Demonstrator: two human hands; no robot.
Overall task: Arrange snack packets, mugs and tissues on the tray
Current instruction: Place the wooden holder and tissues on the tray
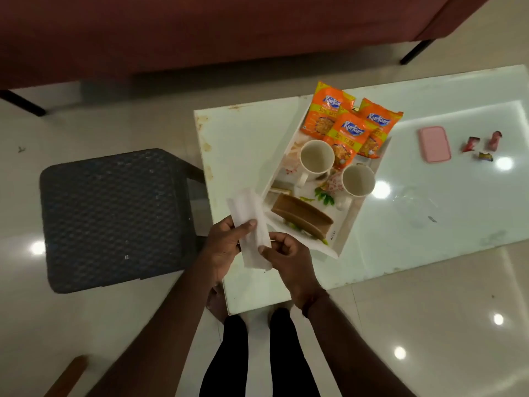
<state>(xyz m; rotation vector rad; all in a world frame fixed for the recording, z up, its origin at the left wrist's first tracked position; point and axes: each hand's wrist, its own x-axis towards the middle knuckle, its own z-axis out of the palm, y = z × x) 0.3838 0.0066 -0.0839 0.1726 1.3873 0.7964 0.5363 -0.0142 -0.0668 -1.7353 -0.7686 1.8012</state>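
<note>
Glossy pale floor tiles spread around a low white glass-topped table [429, 210], with a dark red sofa [200, 30] along the far side and a dark woven stool [114, 219] just left of the table. On the table sits a white tray [347, 224], turned at an angle. At its far end lie three orange snack packets [347, 133], overlapping one another, the nearest of them leaning over the space between two mugs. The left mug [316, 157] and the right mug [357, 181] stand upright and empty in the middle of the tray, near each other but apart. At the near end of the tray rests a brown holder [303, 214] with a white tissue [297, 239] lying flat beneath it and spilling over the tray's near edge. Just in front of the tray, above the table's near left corner, both hands hold a folded white tissue strip [252, 224]. The left hand [226, 245] pinches its upper part between thumb and fingers, and the right hand [286, 256] is closed on its lower end with the thumb pressed on the paper. Well to the right on the table lie a pink lid-like box [435, 143] and three small sweet wrappers [483, 146] beside it.
</note>
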